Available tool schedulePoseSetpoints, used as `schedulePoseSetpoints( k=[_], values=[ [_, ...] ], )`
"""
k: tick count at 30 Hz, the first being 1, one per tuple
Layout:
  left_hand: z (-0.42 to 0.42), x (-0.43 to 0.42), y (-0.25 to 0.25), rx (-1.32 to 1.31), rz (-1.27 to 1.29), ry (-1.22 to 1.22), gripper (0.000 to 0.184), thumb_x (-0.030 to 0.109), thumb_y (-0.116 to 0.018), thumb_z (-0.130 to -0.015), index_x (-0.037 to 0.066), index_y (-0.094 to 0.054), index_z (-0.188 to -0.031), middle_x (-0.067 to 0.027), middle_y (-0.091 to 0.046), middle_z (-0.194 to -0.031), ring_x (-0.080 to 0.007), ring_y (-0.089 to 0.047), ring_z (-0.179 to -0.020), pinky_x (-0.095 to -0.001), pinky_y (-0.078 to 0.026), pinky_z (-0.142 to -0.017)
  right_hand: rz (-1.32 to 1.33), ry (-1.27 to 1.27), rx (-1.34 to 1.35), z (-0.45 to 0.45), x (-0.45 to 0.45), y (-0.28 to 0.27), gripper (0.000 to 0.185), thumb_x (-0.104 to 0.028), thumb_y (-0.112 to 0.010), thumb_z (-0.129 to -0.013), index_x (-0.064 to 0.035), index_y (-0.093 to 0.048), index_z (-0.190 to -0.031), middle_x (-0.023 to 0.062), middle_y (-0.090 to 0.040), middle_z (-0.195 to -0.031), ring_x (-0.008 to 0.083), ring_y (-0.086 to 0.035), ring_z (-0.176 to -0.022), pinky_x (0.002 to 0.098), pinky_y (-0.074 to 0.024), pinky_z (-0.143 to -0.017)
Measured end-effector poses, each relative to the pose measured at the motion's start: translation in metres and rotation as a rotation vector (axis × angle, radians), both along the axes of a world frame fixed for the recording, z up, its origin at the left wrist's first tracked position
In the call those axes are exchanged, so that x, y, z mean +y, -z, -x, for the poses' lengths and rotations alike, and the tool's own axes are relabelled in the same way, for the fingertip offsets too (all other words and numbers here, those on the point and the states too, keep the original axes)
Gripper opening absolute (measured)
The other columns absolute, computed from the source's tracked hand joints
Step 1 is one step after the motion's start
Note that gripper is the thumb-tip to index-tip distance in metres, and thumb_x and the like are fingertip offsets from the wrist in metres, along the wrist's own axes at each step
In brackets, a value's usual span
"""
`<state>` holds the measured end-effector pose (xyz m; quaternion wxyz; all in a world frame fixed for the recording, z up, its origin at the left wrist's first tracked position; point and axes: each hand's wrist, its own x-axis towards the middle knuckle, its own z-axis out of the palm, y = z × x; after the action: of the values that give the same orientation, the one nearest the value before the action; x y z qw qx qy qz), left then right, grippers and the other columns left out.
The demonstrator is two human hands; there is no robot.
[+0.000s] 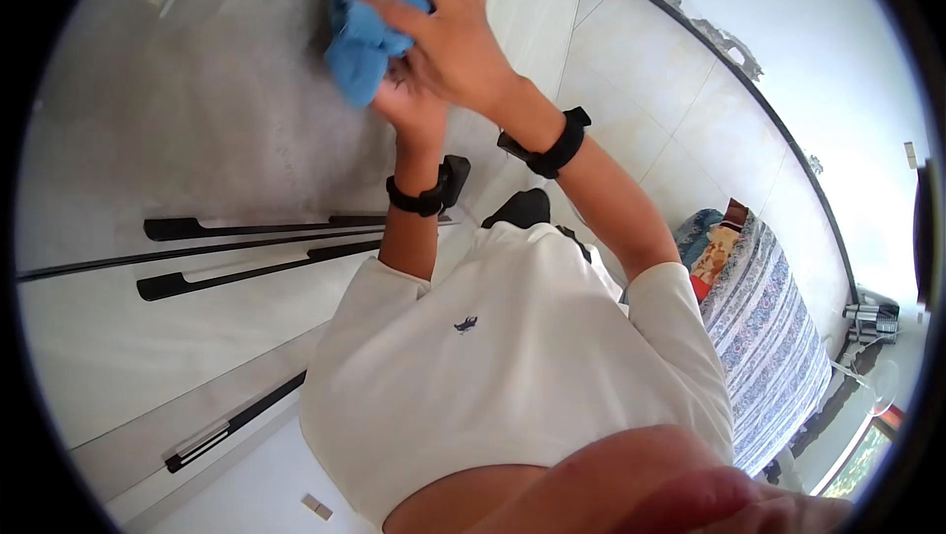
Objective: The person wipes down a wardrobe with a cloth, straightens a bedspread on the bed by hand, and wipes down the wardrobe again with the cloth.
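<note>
A crumpled blue cloth [360,56] is bunched between my two hands, in front of a glossy grey cabinet door. My right hand [453,36] comes over it from the right, with its thumb and fingers closed on the fabric. My left hand [409,100] is beneath, palm partly turned up and pressed against the cloth. The cloth hides most of the left fingers. Each wrist wears a black strap with a small device on it.
Long black handles [246,229] run along the grey cabinet [197,130] to the left, with white fronts beside them. Pale floor tiles [650,71] lie to the right. A striped, patterned fabric covering [769,337] drapes over something there, near a chipped wall edge [724,36].
</note>
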<state>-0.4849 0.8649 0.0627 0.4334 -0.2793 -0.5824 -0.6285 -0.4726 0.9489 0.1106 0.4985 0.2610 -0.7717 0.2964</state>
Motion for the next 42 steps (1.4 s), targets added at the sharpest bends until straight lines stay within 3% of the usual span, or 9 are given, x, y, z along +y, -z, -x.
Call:
schedulePoseSetpoints(
  k=[2,4,11,17,25,29,37,40,42],
  values=[
    [0.012,-0.005,0.017,-0.022,0.043,-0.014,0.034,-0.003,-0.061,-0.074,-0.003,-0.05,-0.106,-0.0119,-0.056,-0.099,-0.0177,-0.055,-0.091,-0.0298,-0.043,-0.078,0.05,0.094,-0.107,0.019,0.012,0.029,0.049,-0.009,-0.061,-0.066,-0.0169,-0.054,-0.114,0.0081,-0.054,-0.107,0.0273,-0.05,-0.096,0.0352,-0.0386,-0.077],
    [0.02,-0.011,0.043,-0.002,0.823,-0.441,0.038,-0.006,-0.059,-0.071,0.0,-0.054,-0.108,-0.016,-0.056,-0.104,-0.0298,-0.055,-0.097,-0.0358,-0.043,-0.083,0.015,0.134,-0.334,0.034,0.037,0.082,0.049,-0.013,-0.061,-0.066,-0.0141,-0.053,-0.115,0.0088,-0.056,-0.102,0.0291,-0.054,-0.09,0.037,-0.041,-0.073],
    [0.054,0.032,0.057,0.095,1.032,-0.382,0.038,-0.004,-0.057,-0.07,0.005,-0.059,-0.106,-0.0113,-0.059,-0.102,-0.0316,-0.054,-0.097,-0.0426,-0.041,-0.084,-0.171,0.073,-0.957,0.017,0.089,0.19,0.034,-0.029,-0.052,-0.083,0.0008,-0.058,-0.069,0.0191,-0.059,-0.071,0.037,-0.058,-0.072,0.0449,-0.0467,-0.064],
    [0.091,0.086,0.024,-0.116,1.022,-0.073,0.033,-0.008,-0.047,-0.076,0.0,-0.056,-0.107,-0.0205,-0.058,-0.101,-0.0377,-0.054,-0.095,-0.0399,-0.044,-0.081,0.052,0.016,-0.701,0.028,0.125,0.127,0.029,-0.024,-0.058,-0.081,0.0029,-0.056,-0.07,0.0205,-0.056,-0.067,0.037,-0.055,-0.066,0.0423,-0.0448,-0.062],
    [0.113,0.127,0.038,0.099,0.937,-0.267,0.032,-0.008,-0.053,-0.072,0.003,-0.061,-0.101,-0.0135,-0.06,-0.103,-0.0311,-0.056,-0.098,-0.038,-0.043,-0.085,0.797,-0.122,-0.434,0.04,0.192,0.054,0.012,-0.011,-0.059,-0.082,-0.0022,-0.06,-0.09,0.0096,-0.056,-0.066,0.0172,-0.051,-0.057,0.0267,-0.0435,-0.056],
    [0.125,0.141,0.047,0.106,1.161,-0.345,0.034,0.002,-0.059,-0.071,0.007,-0.062,-0.104,-0.0118,-0.059,-0.109,-0.0307,-0.053,-0.104,-0.0419,-0.04,-0.09,0.787,0.019,-0.497,0.066,0.207,0.077,0.014,-0.01,-0.056,-0.084,-0.003,-0.058,-0.096,0.0113,-0.056,-0.067,0.0164,-0.051,-0.057,0.0271,-0.0428,-0.055],
    [0.129,0.182,-0.006,-0.09,0.855,-0.238,0.028,0.005,-0.053,-0.08,0.005,-0.06,-0.106,-0.0143,-0.06,-0.104,-0.0323,-0.055,-0.097,-0.037,-0.043,-0.083,0.451,-0.131,-0.196,0.117,0.248,-0.02,0.03,-0.011,-0.055,-0.083,-0.0083,-0.056,-0.113,0.0159,-0.054,-0.083,0.0268,-0.054,-0.071,0.0318,-0.0447,-0.065],
    [0.15,0.199,-0.001,-0.024,0.869,-0.328,0.03,0.012,-0.057,-0.079,0.004,-0.059,-0.108,-0.0154,-0.059,-0.105,-0.0321,-0.055,-0.097,-0.0393,-0.042,-0.083,0.291,-0.294,-0.318,0.147,0.246,-0.029,0.064,-0.02,-0.049,-0.087,0.0068,-0.017,-0.136,0.0252,-0.042,-0.113,0.0384,-0.044,-0.103,0.0409,-0.0353,-0.091],
    [0.159,0.208,0.007,0.037,0.948,-0.448,0.038,0.017,-0.061,-0.077,0.003,-0.057,-0.112,-0.0157,-0.057,-0.112,-0.0338,-0.052,-0.104,-0.0431,-0.039,-0.088,0.198,-0.14,-0.165,0.171,0.251,-0.001,0.048,-0.018,-0.052,-0.085,-0.0026,-0.036,-0.127,0.0222,-0.046,-0.106,0.0357,-0.047,-0.098,0.0392,-0.0387,-0.086]
  ],
)
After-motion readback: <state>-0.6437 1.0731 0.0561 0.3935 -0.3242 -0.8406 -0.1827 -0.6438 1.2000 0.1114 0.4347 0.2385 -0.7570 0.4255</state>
